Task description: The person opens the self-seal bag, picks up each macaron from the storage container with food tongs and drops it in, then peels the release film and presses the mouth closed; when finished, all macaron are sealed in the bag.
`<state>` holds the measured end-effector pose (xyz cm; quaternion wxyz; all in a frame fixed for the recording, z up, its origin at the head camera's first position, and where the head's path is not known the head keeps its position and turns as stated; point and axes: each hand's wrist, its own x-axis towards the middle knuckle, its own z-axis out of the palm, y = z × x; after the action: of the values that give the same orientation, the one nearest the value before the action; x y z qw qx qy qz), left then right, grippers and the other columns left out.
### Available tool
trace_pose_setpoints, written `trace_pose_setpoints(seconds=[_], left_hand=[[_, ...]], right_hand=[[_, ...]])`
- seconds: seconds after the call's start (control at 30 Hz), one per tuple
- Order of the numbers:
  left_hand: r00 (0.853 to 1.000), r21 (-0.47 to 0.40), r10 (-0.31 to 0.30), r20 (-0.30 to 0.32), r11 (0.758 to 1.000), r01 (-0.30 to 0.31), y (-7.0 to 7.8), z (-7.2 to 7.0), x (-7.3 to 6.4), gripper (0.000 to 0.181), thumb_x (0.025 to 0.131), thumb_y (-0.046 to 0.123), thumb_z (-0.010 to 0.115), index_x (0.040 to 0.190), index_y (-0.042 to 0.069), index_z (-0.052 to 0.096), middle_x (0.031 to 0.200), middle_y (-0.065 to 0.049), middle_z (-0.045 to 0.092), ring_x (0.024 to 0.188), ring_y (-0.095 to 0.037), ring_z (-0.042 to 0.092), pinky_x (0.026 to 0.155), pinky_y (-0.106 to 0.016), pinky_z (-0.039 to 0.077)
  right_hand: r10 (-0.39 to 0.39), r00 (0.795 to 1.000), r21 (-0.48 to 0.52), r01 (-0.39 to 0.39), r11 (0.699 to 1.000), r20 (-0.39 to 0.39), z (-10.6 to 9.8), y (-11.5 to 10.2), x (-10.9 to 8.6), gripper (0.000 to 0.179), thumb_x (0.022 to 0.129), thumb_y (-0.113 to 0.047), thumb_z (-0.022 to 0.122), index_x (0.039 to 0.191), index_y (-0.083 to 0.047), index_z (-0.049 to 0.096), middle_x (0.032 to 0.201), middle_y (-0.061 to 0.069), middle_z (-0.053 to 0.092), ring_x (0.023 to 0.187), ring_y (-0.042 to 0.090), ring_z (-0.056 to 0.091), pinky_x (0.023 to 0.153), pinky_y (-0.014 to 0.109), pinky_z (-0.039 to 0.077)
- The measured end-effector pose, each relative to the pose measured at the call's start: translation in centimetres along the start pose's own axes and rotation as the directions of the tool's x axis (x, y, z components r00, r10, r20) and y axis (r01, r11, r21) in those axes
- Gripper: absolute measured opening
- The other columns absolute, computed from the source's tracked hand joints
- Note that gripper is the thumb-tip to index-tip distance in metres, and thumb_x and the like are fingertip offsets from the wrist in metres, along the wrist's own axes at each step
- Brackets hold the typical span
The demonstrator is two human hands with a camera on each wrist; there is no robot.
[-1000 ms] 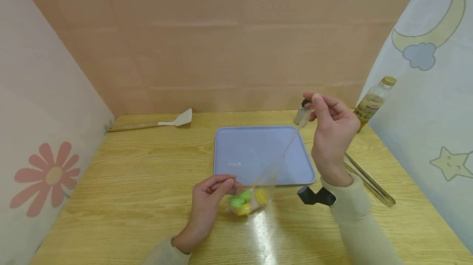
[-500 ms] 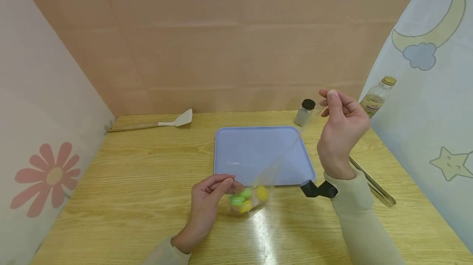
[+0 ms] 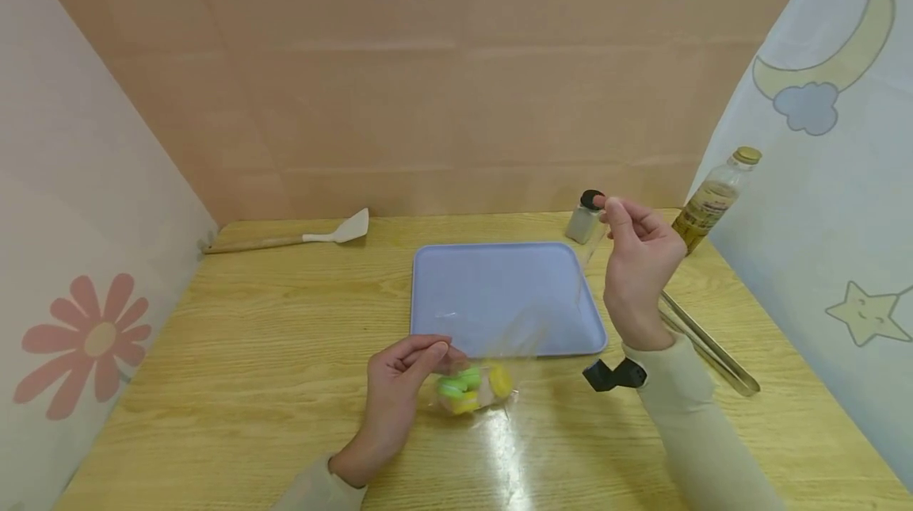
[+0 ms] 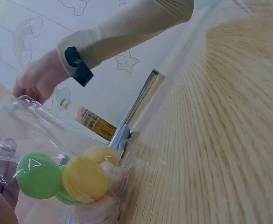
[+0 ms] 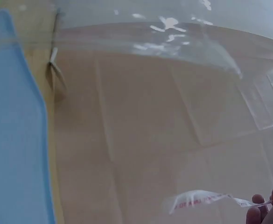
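In the head view my left hand (image 3: 399, 380) pinches a clear plastic bag (image 3: 524, 333) near the table's front. Inside lie macarons: green ones (image 4: 39, 175), yellow ones (image 4: 86, 179) and pale pink ones (image 4: 109, 175). The bag's bottom is at the table top. My right hand (image 3: 642, 273) is raised beyond the tray's right side. Between thumb and fingertips it pinches a thin strip (image 5: 204, 198), whitish with red print in the right wrist view. In the head view the strip hangs down, its lower end seemingly apart from the bag.
A blue tray (image 3: 499, 289) lies behind the bag. A black-capped shaker (image 3: 585, 218) stands past its back right corner, an oil bottle (image 3: 713, 198) farther right. Metal tongs (image 3: 713, 348) lie by the right forearm. A spatula (image 3: 285, 242) lies at the back left.
The right hand moved up and to the right, then came back lower and left. The strip, stretched to the bag before, now hangs loose from it. The left hand has barely moved.
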<state>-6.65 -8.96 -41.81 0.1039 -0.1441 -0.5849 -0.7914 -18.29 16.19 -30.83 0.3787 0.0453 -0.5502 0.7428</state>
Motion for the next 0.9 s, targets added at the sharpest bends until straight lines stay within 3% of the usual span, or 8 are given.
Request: trace_pose_setpoints(seconds=[0.2, 0.33, 0.43, 0.57, 0.77, 0.9], left_hand=[[1.000, -0.002, 0.002, 0.009, 1.000, -0.002, 0.0, 0.1, 0.1, 0.015, 0.100, -0.002, 0.060, 0.108, -0.009, 0.070, 0.092, -0.008, 0.076, 0.079, -0.021, 0.072, 0.080, -0.037, 0.058], [1.000, 0.004, 0.010, 0.005, 1.000, -0.010, 0.0, 0.1, 0.1, 0.015, 0.099, -0.002, 0.061, 0.108, -0.009, 0.070, 0.091, -0.008, 0.076, 0.079, -0.021, 0.073, 0.079, -0.037, 0.058], [1.000, 0.002, 0.001, 0.001, 1.000, -0.001, 0.0, 0.1, 0.1, 0.014, 0.100, -0.001, 0.061, 0.107, -0.009, 0.071, 0.091, -0.008, 0.076, 0.079, -0.021, 0.073, 0.079, -0.037, 0.059], [1.000, 0.011, -0.005, 0.002, 1.000, 0.005, -0.1, 0.0, 0.1, 0.015, 0.100, 0.000, 0.061, 0.108, -0.009, 0.070, 0.091, -0.009, 0.076, 0.079, -0.022, 0.072, 0.079, -0.038, 0.059], [1.000, 0.024, -0.006, -0.002, 1.000, 0.006, -0.2, 0.0, 0.2, 0.015, 0.100, 0.001, 0.061, 0.108, -0.008, 0.071, 0.091, -0.011, 0.076, 0.079, -0.022, 0.073, 0.080, -0.038, 0.058], [1.000, 0.028, -0.008, 0.006, 1.000, 0.008, -0.3, -0.1, 0.1, 0.015, 0.100, 0.001, 0.061, 0.108, -0.008, 0.070, 0.091, -0.012, 0.076, 0.079, -0.023, 0.073, 0.080, -0.039, 0.058]], right_hand=[[0.116, 0.991, -0.200, -0.102, 0.974, 0.059, -3.1, 2.5, -0.5, 0.021, 0.092, -0.008, 0.076, 0.097, 0.012, 0.074, 0.091, 0.009, 0.077, 0.082, 0.016, 0.067, 0.083, 0.023, 0.051], [0.204, 0.975, -0.326, -0.167, 0.931, 0.084, -5.2, 3.9, -0.7, 0.024, 0.092, -0.016, 0.077, 0.101, 0.007, 0.076, 0.098, 0.008, 0.077, 0.086, 0.013, 0.068, 0.081, 0.019, 0.051], [0.259, 0.962, -0.423, -0.200, 0.884, 0.087, -6.7, 4.9, -0.7, 0.027, 0.092, -0.024, 0.078, 0.103, 0.001, 0.078, 0.100, 0.003, 0.077, 0.074, 0.009, 0.062, 0.065, 0.016, 0.045], [0.305, 0.950, -0.533, -0.224, 0.816, 0.067, -8.6, 5.9, -0.5, 0.031, 0.092, -0.033, 0.077, 0.106, -0.005, 0.080, 0.099, -0.006, 0.075, 0.065, 0.011, 0.047, 0.052, 0.023, 0.032], [0.388, 0.919, -0.643, -0.257, 0.722, 0.068, -10.5, 6.6, -0.1, 0.038, 0.093, -0.039, 0.074, 0.112, -0.006, 0.078, 0.106, -0.007, 0.071, 0.091, 0.007, 0.057, 0.067, 0.019, 0.041], [0.438, 0.894, -0.682, -0.260, 0.683, 0.098, -11.5, 6.7, 0.1, 0.043, 0.094, -0.039, 0.074, 0.116, -0.003, 0.076, 0.108, -0.009, 0.070, 0.103, 0.006, 0.059, 0.065, 0.020, 0.042]])
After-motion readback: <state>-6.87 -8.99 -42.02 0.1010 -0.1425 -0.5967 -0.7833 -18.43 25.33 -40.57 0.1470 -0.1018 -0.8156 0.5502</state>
